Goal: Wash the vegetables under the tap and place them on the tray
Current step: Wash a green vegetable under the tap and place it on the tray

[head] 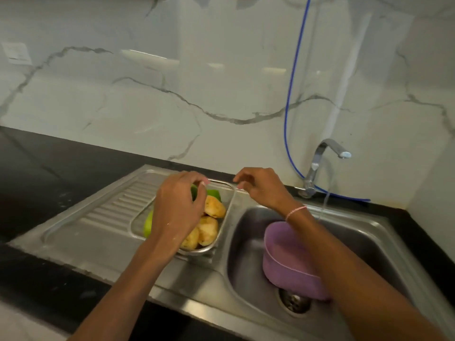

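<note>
A bowl (pixel 288 262) is lying in the sink (pixel 369 242). Beside it the tray (pixel 139 217) is sitting on the drainboard (pixel 98 217), holding potatoes (pixel 209 230) and green vegetables (pixel 213 193). The left hand (pixel 177 210) is curling over them, fingertips near the far rim — I cannot tell whether it is gripping anything — and the right hand (pixel 258 188) is pinching that rim's corner. Behind, the tap (pixel 325 156) is running.

The left hand (pixel 178 207) conceals much of the tray (pixel 228 209) and its green vegetables (pixel 213 193). The right forearm (pixel 320 232) covers part of the purple bowl (pixel 283 254). The wall label (pixel 17 53) print is illegible.
</note>
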A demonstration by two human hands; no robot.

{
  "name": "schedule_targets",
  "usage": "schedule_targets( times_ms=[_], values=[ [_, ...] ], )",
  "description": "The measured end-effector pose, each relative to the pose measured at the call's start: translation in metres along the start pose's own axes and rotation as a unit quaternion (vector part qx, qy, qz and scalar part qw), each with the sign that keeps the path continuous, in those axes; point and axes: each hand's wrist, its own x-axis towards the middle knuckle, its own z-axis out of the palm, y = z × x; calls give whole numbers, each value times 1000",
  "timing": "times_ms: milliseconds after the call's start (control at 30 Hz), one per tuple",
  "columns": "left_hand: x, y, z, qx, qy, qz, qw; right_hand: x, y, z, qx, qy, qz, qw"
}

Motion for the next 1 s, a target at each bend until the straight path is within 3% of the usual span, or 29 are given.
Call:
schedule_targets(
  times_ms=[133,300,367,533,633,800,900,1000],
  values=[
    [-4,54,58,-93,-92,28,991,-59,69,-37,-14,-38,123,992],
    [-24,84,167,-105,-327,-33,938,-121,142,-46,-48,-152,251,955],
    [-34,89,204,-31,-436,-5,900,-137,162,-41,-57,-200,262,942],
    [-66,96,269,100,-652,30,751,-156,194,-2,-72,-320,300,896],
    [-75,95,292,138,-690,24,710,-157,208,21,-67,-366,289,882],
    [-72,96,297,145,-706,34,693,-152,215,35,-89,-380,283,876],
    [-73,95,299,151,-701,35,696,-158,225,44,-139,-365,267,881],
    [-72,92,301,144,-688,30,711,-163,236,52,-109,-350,287,885]
  ],
)
